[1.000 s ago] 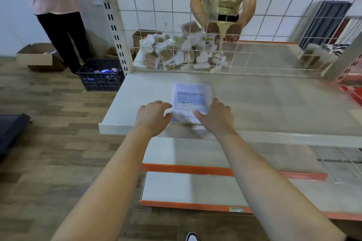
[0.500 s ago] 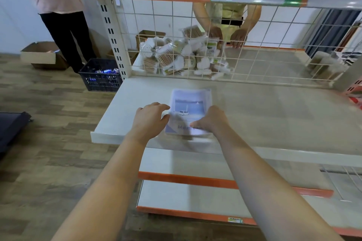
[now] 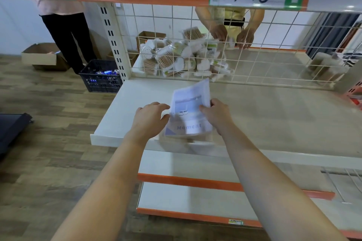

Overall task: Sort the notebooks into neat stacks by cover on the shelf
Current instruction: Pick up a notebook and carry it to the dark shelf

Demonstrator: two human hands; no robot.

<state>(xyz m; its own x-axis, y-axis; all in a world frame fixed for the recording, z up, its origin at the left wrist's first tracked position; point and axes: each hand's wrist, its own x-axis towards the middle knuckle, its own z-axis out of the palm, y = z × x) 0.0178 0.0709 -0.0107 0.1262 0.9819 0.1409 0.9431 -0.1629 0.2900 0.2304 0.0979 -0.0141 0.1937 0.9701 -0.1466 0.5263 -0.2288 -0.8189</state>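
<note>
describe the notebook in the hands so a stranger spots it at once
Find the white shelf in front of the wire mesh. Near its front edge, between the left hand and right hand, is the notebook. Only it shows a pale blue cover with a small white car and the word Moment.

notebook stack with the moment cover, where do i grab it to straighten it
Take the notebook stack by its two long side edges, one hand from each side, thumbs on the cover. Its short end faces the front of the shelf, leaving both sides free. The right hand pinches the right edge; the left hand is at the left edge.
</note>
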